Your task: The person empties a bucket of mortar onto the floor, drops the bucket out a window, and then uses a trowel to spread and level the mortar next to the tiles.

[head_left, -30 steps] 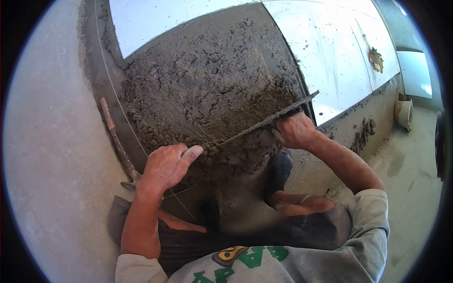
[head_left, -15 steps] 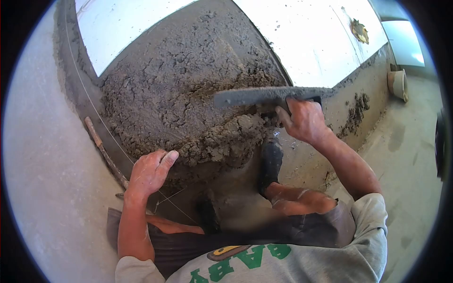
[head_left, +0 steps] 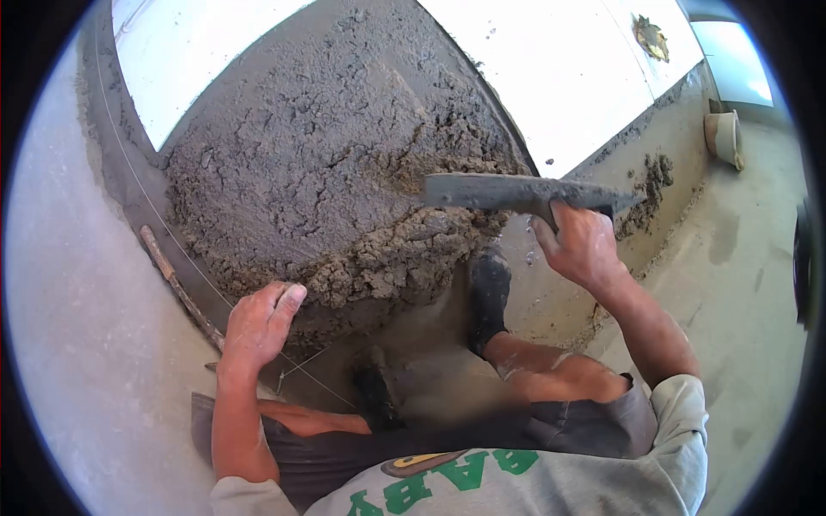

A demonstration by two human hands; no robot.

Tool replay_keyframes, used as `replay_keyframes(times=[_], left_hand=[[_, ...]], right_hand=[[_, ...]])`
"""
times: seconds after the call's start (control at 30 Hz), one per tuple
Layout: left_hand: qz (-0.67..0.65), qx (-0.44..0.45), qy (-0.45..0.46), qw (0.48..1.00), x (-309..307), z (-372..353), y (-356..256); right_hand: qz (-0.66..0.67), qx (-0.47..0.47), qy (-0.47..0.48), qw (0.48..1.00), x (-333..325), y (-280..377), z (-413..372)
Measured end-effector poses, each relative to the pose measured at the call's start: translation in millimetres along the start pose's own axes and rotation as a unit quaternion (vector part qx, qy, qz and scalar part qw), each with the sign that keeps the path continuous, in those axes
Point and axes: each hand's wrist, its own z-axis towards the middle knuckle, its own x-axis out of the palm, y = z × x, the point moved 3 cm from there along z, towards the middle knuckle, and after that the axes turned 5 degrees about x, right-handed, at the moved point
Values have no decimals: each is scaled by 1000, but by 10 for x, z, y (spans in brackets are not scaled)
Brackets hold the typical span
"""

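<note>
My right hand (head_left: 581,245) grips the handle of a mortar-coated plastering trowel (head_left: 490,191). Its long blade is raised roughly level in front of me, over the right edge of the wet mortar (head_left: 318,163). Lumps are heaped along the near side of that mortar, while its far part looks flatter. To the left, my left hand (head_left: 262,322) hovers near the mortar's lower left edge, fingers curled and thumb against them. Nothing sticks out of it; its palm side is hidden.
White panels (head_left: 551,77) flank the mortar at the back. A thin string (head_left: 146,185) runs along the left, beside a stick (head_left: 179,288). My dark boots (head_left: 490,297) stand at the near edge. A bucket (head_left: 723,138) lies at the right; mortar splatter (head_left: 651,193) clings nearby.
My right hand has moved right and slightly nearer with the trowel, away from the heaped mortar. My left hand has shifted a little left and down in view, still curled.
</note>
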Motion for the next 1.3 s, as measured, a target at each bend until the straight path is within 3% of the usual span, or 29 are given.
replay_keyframes(times=[0.17, 0.23, 0.37, 0.43, 0.47, 0.53, 0.6, 0.7, 0.8, 1.0, 1.1, 1.13, 1.2, 1.23, 1.3], left_hand=[[-18, 23, -34, 999, -40, -35, -25], [-5, 39, -36, 999, -1, -29, -12], [3, 34, -4, 999, 65, -27, -44], [-9, 8, 2, 1000, 80, -24, -17], [-6, 10, 1, 1000, 68, -29, -32], [-4, 18, -12, 1000, 33, -51, -45], [-2, 36, -32, 999, -1, -78, -76], [-3, 61, -50, 997, 1, -115, -106], [-2, 75, -51, 996, 24, -122, -111], [4, 65, -49, 997, 24, -90, -80], [7, 60, -49, 997, 9, -104, -88], [11, 58, -45, 997, 3, -107, -100], [13, 74, -57, 996, -1, -122, -102], [12, 88, -70, 994, -5, -125, -106], [3, 86, -67, 994, -25, -125, -134]], right_hand=[[14, -13, -22, 1000, 307, -273, -410], [2, -13, -91, 996, 369, -270, -507], [25, 12, -40, 999, 331, 99, -352], [-26, -106, -89, 990, 288, 298, -216], [-24, -104, -92, 990, 259, 286, -169], [-151, -184, -135, 962, 203, 353, -106], [-166, -178, -141, 960, 175, 301, -86], [-195, -66, -67, 976, 9, 211, -76], [-160, -44, -115, 979, -271, 224, -39], [-205, -82, -50, 974, -354, 447, 181], [-312, -148, 9, 939, -296, 513, 225], [-311, -147, 11, 939, -296, 473, 225], [-345, -161, -74, 922, -389, 306, 235], [-288, -109, -24, 951, -382, 197, 285], [-304, -109, -56, 945, -400, 101, 242]])
